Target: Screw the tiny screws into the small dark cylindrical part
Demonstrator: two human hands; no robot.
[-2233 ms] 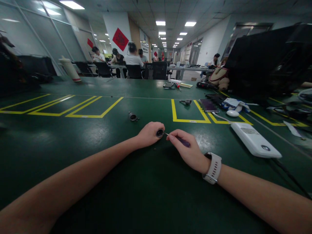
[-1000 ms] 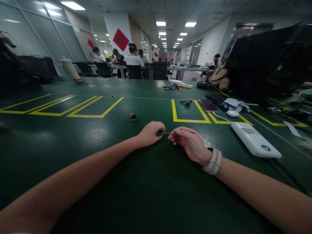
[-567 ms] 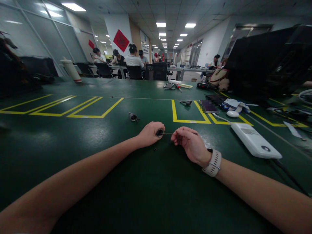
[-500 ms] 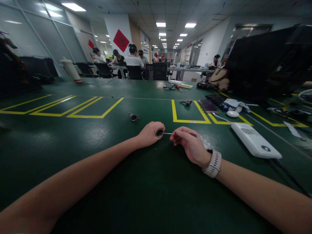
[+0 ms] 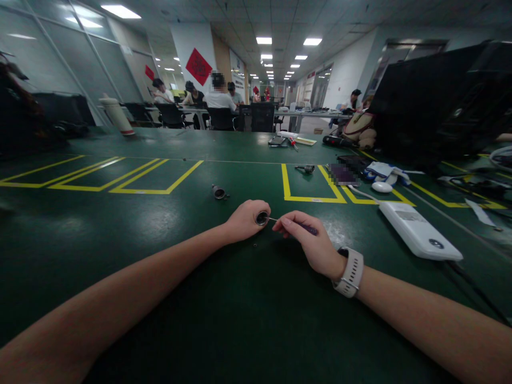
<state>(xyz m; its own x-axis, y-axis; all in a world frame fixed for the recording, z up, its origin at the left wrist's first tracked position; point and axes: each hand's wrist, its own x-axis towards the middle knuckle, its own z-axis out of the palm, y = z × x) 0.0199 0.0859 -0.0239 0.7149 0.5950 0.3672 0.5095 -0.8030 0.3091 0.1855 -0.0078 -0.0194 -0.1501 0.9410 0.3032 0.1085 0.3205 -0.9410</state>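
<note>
OK, L hand (image 5: 245,221) is wrapped round a dark hollow part (image 5: 261,218), open end facing R hand (image 5: 306,237), which grips a purple-handled tool (image 5: 309,229) w/ tip at or in it, unclear which. Tiny ring (image 5: 255,245) lies just nearside of L hand; metal housing (image 5: 218,192) beyond.

A bottle (image 5: 117,114) stands at the far left, a white device (image 5: 416,228) lies right, and people (image 5: 220,100) sit farther off.
</note>
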